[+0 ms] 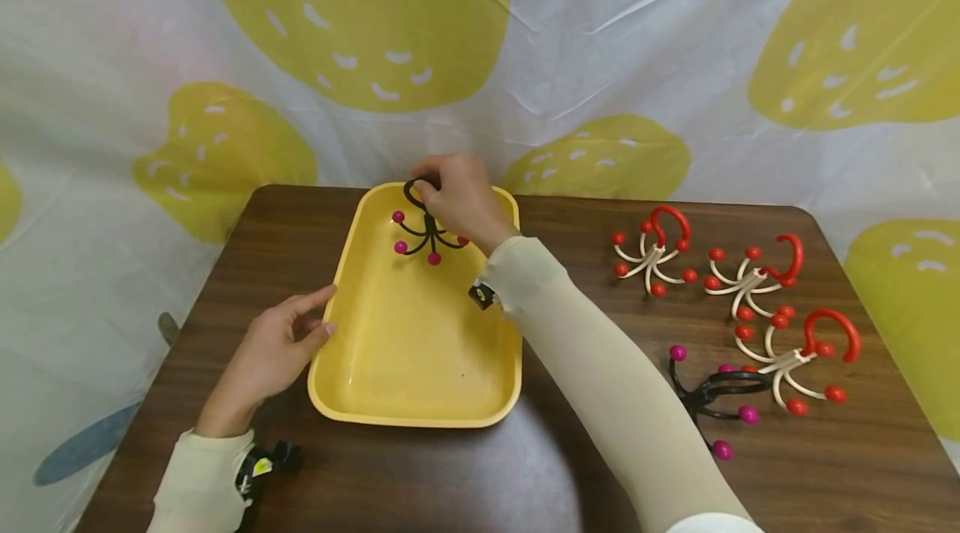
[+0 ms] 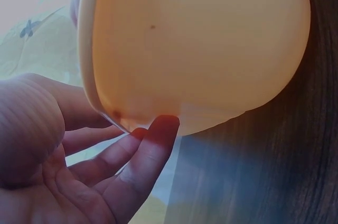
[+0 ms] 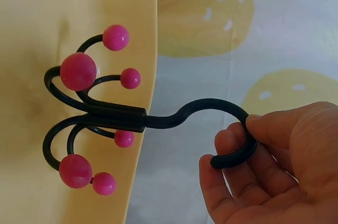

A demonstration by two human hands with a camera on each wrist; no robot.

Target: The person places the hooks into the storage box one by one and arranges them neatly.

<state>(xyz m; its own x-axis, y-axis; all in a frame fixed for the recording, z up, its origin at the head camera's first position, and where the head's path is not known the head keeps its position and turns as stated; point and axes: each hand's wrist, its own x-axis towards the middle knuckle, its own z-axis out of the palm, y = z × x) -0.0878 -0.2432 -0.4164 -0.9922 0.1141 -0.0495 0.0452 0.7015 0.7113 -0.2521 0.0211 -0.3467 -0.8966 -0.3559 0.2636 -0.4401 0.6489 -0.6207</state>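
My right hand point(image 1: 465, 196) pinches the hook end of a black multi-arm hook hanger point(image 1: 430, 225) over the far end of a yellow plastic tray point(image 1: 416, 423). In the right wrist view, thumb and fingers curl round the hanger's hook point(image 3: 211, 102), and its curved arms end in pink balls point(image 3: 78, 72). My left hand point(image 1: 273, 341) is at the tray's left side, thumb and forefinger spread apart. Seen from the left wrist, the fingertips point(image 2: 163, 129) rest against the outside of the tray's wall point(image 2: 211, 55).
To the right on the brown wooden table point(image 1: 420, 475) lie three white hangers with red hooks and balls point(image 1: 652, 258). Another black hanger with pink balls point(image 1: 705, 396) lies nearer, partly behind my right forearm. A fruit-print cloth point(image 1: 585, 33) hangs behind the table.
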